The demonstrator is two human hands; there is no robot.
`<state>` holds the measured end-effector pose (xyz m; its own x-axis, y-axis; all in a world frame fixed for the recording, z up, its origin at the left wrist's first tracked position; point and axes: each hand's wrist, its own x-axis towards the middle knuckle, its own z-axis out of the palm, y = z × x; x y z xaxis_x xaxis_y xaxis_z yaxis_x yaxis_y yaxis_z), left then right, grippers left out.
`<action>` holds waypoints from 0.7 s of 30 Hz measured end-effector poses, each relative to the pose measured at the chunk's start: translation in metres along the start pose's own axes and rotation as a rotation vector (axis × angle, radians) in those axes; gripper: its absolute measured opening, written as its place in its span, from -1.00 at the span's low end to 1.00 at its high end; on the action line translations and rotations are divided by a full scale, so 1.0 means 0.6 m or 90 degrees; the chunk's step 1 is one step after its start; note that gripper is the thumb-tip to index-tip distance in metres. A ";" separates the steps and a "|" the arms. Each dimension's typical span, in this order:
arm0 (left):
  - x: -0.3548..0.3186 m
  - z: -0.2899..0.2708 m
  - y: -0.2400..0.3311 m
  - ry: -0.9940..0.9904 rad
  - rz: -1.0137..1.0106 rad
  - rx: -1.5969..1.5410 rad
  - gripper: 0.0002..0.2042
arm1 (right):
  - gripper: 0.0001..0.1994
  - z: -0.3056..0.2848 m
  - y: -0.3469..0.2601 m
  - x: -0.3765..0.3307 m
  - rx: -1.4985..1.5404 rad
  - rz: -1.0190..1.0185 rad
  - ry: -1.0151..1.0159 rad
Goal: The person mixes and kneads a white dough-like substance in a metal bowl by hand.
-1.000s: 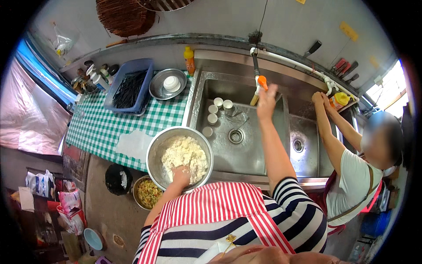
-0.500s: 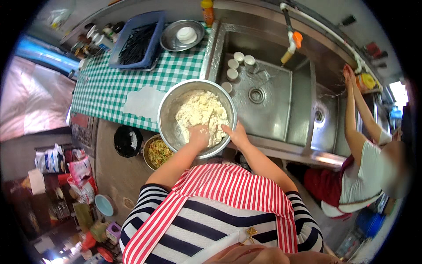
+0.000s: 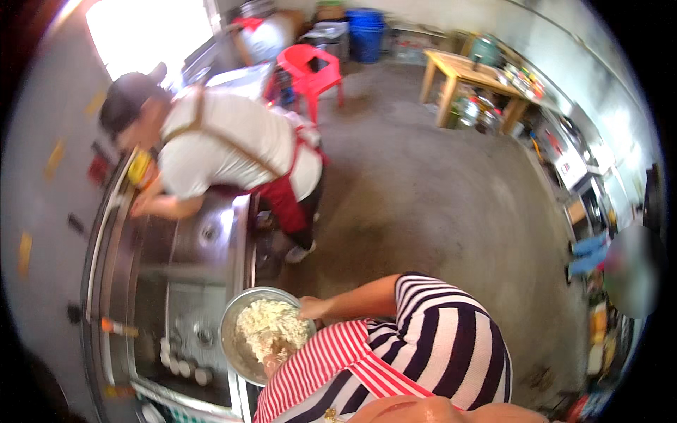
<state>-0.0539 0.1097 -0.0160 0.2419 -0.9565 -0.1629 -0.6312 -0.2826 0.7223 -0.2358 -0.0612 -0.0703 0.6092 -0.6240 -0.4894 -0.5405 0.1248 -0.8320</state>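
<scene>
A steel mixing bowl [image 3: 233, 348] with pale, shaggy dough [image 3: 266, 321] in it is held in front of me, beside the sink. My right hand [image 3: 312, 308] grips its rim, the fingers curled over the edge. Down in the bowl, at the side nearest my apron, my left hand [image 3: 273, 362] is pressed into the dough. Dough clings around its fingers and partly covers them. The striped apron hides my left forearm.
The steel sink [image 3: 151, 282] adjoins the bowl and holds several small white cups [image 3: 185, 368]. A co-worker [image 3: 233, 141] in a dark red apron leans over its far basin. Farther off stand a red plastic chair [image 3: 310, 70] and a wooden table [image 3: 469, 67].
My view has swung to the right, bringing the floor, chair and wooden table into sight and most of the checked tablecloth out. My left hand stays in the dough, my right on the rim.
</scene>
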 end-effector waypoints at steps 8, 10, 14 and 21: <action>0.151 0.213 0.282 -0.358 -0.064 -0.180 -0.61 | -0.64 -0.183 0.123 -0.333 0.385 0.187 0.430; 0.176 0.288 0.381 -0.407 -0.040 -0.130 -0.61 | -0.68 -0.272 0.118 -0.422 0.457 0.217 0.477; 0.253 0.471 0.525 -0.283 0.482 0.128 -0.76 | -0.78 -0.444 0.260 -0.485 0.570 0.156 0.557; 0.430 0.799 0.838 -0.427 0.572 0.512 -0.85 | -0.82 -0.729 0.446 -0.592 0.623 0.192 0.685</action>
<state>-0.6622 -0.3134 -0.0174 -0.7250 -0.6162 -0.3076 -0.6829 0.7013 0.2046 -0.8503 -0.1437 -0.0048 -0.4000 -0.6829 -0.6112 0.2965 0.5346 -0.7914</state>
